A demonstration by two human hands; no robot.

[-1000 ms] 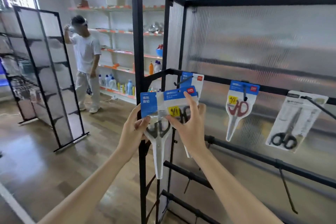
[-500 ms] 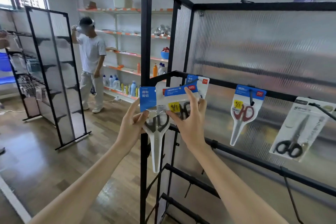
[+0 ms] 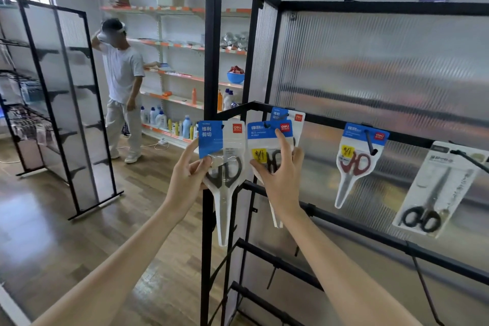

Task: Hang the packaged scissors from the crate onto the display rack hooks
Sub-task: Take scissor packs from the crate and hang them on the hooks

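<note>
My left hand (image 3: 189, 176) pinches one scissors pack (image 3: 223, 164), thumb & fingers on its edge, just left of the rack (image 3: 370, 6). Right hand (image 3: 281, 176) pinches 2nd pack (image 3: 267, 140) at the hook (image 3: 268, 124), index finger straight up.

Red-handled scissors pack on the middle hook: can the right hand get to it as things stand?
Probably not yet: the right hand is gripping a black-handled pack. The way to the red-handled pack looks open.

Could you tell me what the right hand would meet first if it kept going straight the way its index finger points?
Probably the blue header of the pack the right hand is holding, then the pack already hung behind it; depth is unclear.
</note>
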